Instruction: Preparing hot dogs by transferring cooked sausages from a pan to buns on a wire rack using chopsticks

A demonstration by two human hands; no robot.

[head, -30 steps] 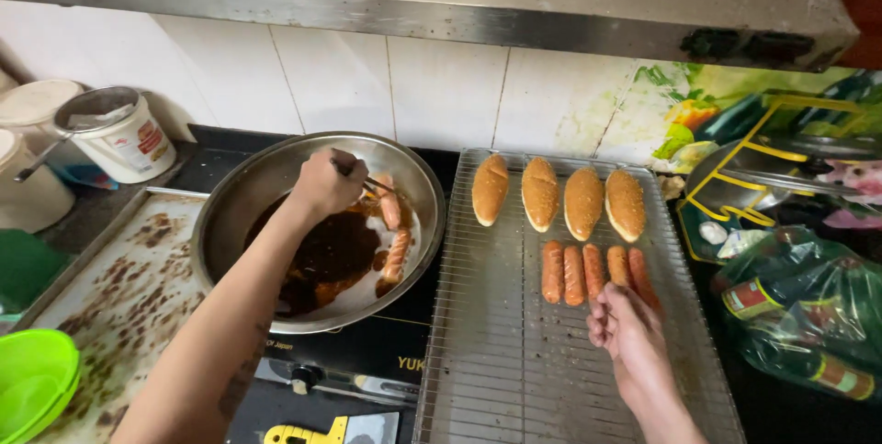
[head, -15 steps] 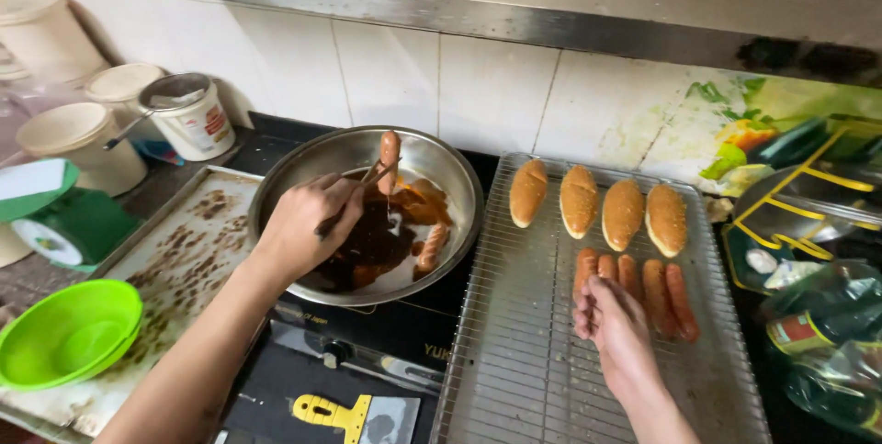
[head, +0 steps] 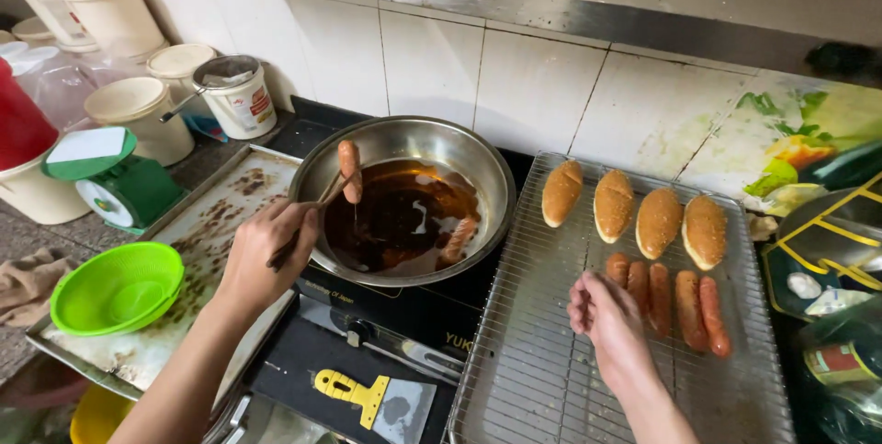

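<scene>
My left hand point(head: 264, 256) grips chopsticks point(head: 317, 205) that pinch a fried sausage point(head: 349, 170), lifted upright and dripping over the steel pan point(head: 496, 189) of dark oil. Another sausage point(head: 458, 238) still floats in the oil at the pan's right side. My right hand point(head: 608, 322) rests on the wire rack point(head: 542, 380), fingers touching the leftmost of several fried sausages point(head: 689, 308) laid in a row. Behind them sit several breaded buns point(head: 634, 212).
The pan sits on a black induction cooker point(head: 404, 320). A greasy metal tray point(head: 207, 224) at left holds a green bowl point(head: 117, 286). A green scale point(head: 110, 178) and white tubs point(head: 234, 95) stand behind. A yellow scraper point(head: 367, 396) lies in front.
My left hand has lifted a sausage out of the oil and drawn it toward the pan's left rim. My right hand stays at the row of sausages on the rack.
</scene>
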